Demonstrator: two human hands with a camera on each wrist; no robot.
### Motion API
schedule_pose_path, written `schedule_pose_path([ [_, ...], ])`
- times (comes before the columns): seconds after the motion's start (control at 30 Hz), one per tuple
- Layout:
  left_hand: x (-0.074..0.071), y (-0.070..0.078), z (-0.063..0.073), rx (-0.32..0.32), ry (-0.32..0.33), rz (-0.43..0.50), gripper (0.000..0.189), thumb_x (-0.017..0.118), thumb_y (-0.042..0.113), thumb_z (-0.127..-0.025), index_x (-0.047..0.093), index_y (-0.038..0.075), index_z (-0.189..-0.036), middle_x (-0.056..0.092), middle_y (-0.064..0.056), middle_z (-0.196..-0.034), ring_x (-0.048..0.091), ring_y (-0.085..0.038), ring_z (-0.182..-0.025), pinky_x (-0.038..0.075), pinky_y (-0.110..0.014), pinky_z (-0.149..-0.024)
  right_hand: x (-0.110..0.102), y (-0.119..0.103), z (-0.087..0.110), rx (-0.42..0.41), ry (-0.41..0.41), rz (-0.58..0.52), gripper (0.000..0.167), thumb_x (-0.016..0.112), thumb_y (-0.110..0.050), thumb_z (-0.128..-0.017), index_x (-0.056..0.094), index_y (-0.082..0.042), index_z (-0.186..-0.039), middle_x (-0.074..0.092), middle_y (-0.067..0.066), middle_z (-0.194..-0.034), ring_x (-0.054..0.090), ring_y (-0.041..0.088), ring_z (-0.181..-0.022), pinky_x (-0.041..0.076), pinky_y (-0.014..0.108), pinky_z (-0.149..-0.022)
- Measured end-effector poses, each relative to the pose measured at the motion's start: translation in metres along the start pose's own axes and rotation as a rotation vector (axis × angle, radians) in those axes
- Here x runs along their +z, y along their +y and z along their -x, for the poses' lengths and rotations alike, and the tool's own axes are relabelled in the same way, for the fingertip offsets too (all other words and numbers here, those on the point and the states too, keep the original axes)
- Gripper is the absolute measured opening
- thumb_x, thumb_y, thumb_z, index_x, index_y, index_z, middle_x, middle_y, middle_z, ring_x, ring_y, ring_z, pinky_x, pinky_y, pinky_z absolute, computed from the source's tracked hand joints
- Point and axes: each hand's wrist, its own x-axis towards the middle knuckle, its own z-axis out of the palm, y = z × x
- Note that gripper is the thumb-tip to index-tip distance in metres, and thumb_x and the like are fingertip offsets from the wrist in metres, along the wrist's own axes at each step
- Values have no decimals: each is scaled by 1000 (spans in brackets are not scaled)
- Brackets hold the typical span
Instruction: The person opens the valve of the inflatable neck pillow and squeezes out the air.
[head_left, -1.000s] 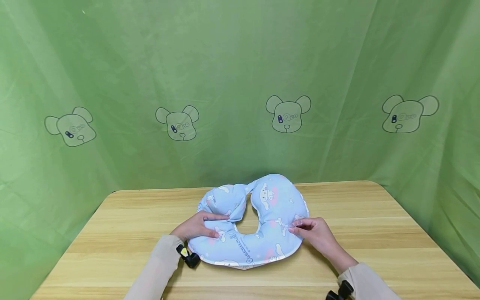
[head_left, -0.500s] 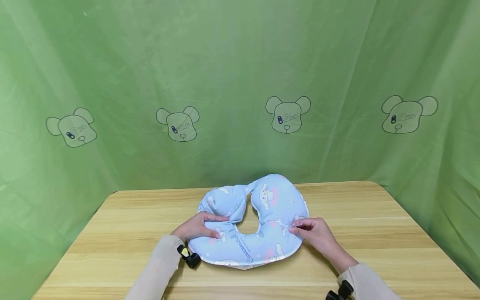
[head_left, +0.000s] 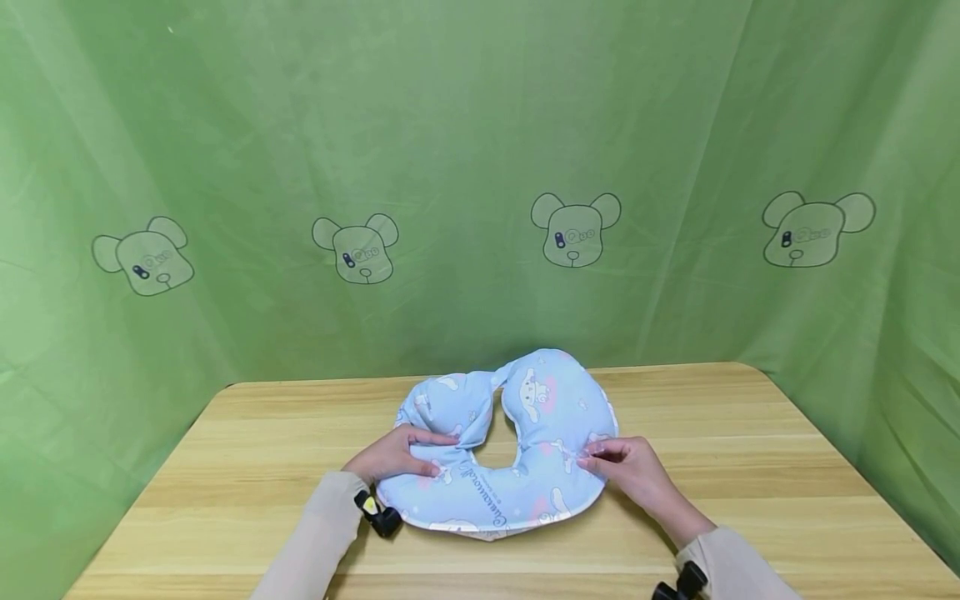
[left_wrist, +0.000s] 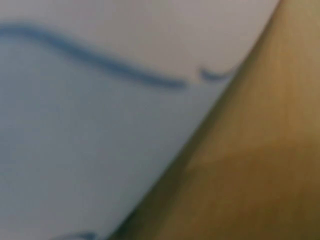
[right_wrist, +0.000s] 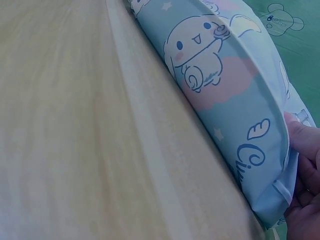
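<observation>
A light blue U-shaped neck pillow [head_left: 517, 500], printed with white cartoon characters and lettering, lies on the wooden table with its two ends pointing away from me. My left hand [head_left: 390, 454] rests on its left side, index finger and thumb stretched over the fabric. On the right side, my right hand [head_left: 630, 467] pinches the pillow with thumb and curled fingers; what sits between the fingertips is too small to make out. The right wrist view shows the thumb [right_wrist: 305, 137] at the pillow's seamed edge. Only blurred fabric [left_wrist: 90, 140] and table fill the left wrist view.
The wooden table [head_left: 750, 467] extends on both sides of the pillow. Behind it hangs a green cloth [head_left: 465, 125] with printed bear heads. Dark wrist cameras are strapped over both pale sleeves [head_left: 318, 525].
</observation>
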Motion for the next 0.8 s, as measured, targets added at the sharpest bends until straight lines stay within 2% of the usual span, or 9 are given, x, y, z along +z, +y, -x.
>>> schedule_pose_path([
  [0.27, 0, -2, 0, -7, -2, 44, 46, 75, 17, -80, 63, 11, -123, 55, -4, -134, 44, -20, -128, 31, -17, -101, 0, 0, -1, 16, -7, -4, 18, 78, -11, -76, 72, 3, -87, 70, 9, -85, 59, 4, -74, 50, 19, -67],
  [0.8, 1, -3, -1, -39, 8, 52, 39, 74, 15, -80, 66, 12, -119, 58, -6, -130, 48, -22, -123, 36, -18, -98, 0, 1, -1, -3, -14, 11, 18, 78, -12, -76, 73, 3, -85, 70, 5, -82, 59, 5, -73, 50, 20, -65],
])
